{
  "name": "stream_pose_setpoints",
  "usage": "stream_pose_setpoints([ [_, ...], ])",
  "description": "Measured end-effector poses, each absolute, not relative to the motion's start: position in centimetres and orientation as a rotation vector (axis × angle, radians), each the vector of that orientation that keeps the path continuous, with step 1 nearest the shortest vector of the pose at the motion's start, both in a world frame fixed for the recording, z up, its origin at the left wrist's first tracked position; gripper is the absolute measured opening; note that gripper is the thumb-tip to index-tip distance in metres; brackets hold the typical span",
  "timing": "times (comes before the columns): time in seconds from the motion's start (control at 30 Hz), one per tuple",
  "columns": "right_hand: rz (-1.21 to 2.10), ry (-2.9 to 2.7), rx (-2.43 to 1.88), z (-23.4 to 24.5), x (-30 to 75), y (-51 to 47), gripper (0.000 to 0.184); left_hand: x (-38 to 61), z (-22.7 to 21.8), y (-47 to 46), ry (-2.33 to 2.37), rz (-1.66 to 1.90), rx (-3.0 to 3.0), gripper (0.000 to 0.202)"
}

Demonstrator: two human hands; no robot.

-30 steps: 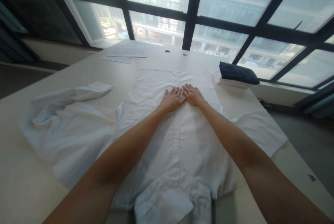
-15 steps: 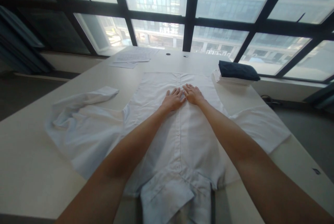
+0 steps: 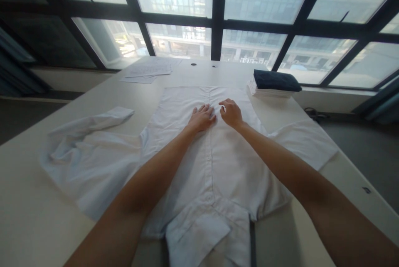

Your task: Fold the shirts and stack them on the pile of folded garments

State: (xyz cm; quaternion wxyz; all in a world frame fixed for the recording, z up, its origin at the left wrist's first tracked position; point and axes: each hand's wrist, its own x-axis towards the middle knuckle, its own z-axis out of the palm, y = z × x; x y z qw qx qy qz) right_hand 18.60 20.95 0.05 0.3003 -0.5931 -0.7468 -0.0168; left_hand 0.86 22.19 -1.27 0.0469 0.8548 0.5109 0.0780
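A white button-up shirt [image 3: 230, 167] lies spread front side up, its collar toward me and its hem toward the window. My left hand [image 3: 202, 118] rests flat on the cloth just left of the button placket, fingers stretched out. Right of the placket is my right hand [image 3: 230, 112], its fingers bent and thumb apart, holding nothing; it seems slightly lifted off the fabric. The left sleeve [image 3: 93, 146] is bunched and folded back on itself, while the right sleeve [image 3: 305, 142] lies flatter. The collar [image 3: 199, 233] reaches the near table edge.
The white table [image 3: 25, 175] carries a stack of folded cloth with a dark navy piece [image 3: 276, 80] on top at the back right. Sheets of paper [image 3: 148, 69] lie at the back left. Large framed windows [image 3: 249, 42] rise behind the table.
My right hand has moved off the placket to the right, and its fingers have gone from flat to bent. My left hand stays flat on the shirt. The view has shifted slightly.
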Motion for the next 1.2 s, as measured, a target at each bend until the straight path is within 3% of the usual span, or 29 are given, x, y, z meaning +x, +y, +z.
stream_pose_setpoints([
  [0.17,0.101,-1.886,-1.602,1.4,23.0,15.8,0.035,0.9,-1.1,22.2,1.564,0.226,2.598,0.062],
  [0.3,-0.013,-1.788,-1.707,1.4,30.0,11.0,0.038,0.9,-1.0,22.3,1.561,0.221,2.596,0.061],
  [0.5,-0.356,-1.552,-2.194,-0.2,42.1,5.2,0.051,0.9,-1.0,22.4,1.558,0.219,2.602,0.062],
  [0.7,-0.398,-1.394,-2.658,-2.7,46.0,2.5,0.039,1.0,-0.9,22.5,1.573,0.198,2.607,0.061],
  [1.03,-0.328,-1.2,-2.472,-0.1,43.9,2.9,0.046,1.0,-1.2,23.0,1.569,0.207,2.61,0.061],
  [1.2,-0.371,-1.198,-2.01,3.2,41.9,2.6,0.045,1.2,-1.2,22.8,1.572,0.242,2.619,0.059],
])
